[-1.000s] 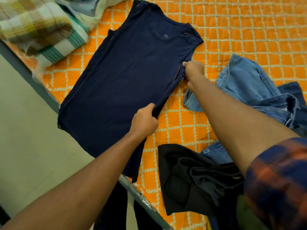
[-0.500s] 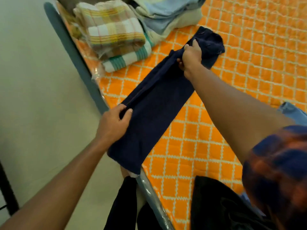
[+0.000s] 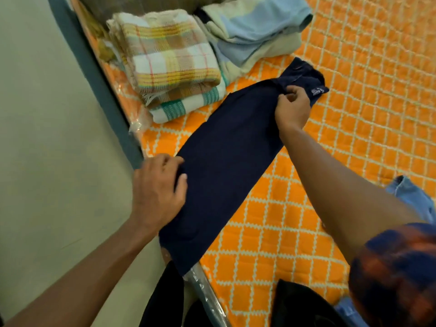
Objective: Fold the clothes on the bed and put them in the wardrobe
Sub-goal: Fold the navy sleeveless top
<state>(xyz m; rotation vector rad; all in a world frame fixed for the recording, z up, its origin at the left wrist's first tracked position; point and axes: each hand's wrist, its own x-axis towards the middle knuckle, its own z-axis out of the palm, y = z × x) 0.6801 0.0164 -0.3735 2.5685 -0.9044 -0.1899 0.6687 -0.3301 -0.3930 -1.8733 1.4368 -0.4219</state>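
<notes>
While my left hand (image 3: 158, 190) grips the near-left edge of the navy shirt (image 3: 226, 166), fingers curled round the fold and thumb lying on top, my right hand (image 3: 292, 107) pinches the cloth at the collar end, fingertips drawn together on a tuck of fabric.

Shirt: folded lengthwise into a long narrow strip. Lies flat and diagonal on the orange quilted cover (image 3: 354, 114), collar end far, hem end near. Hem end overhangs the plastic-wrapped bed rail (image 3: 207, 296) at the mattress edge. Small white-printed label shows just beyond my right knuckles.

Both arms stretched out over the bed; checked sleeve (image 3: 396, 274) pushed up on my right arm, blurred at lower right.

Near the shirt:
- folded plaid blanket (image 3: 169, 60), on top of a white and green striped cloth (image 3: 181, 107), stacked just left of the collar end, close to the shirt's edge; I cannot tell whether they touch.
- pale blue and cream bedding (image 3: 254, 31), heaped behind the stack.
- blue jeans (image 3: 415, 199), partly hidden behind my right arm, well apart from the shirt.
- black garment (image 3: 302, 305), at the bottom edge of the bed.

Grey-green floor (image 3: 47, 138) runs along the left of the bed.
</notes>
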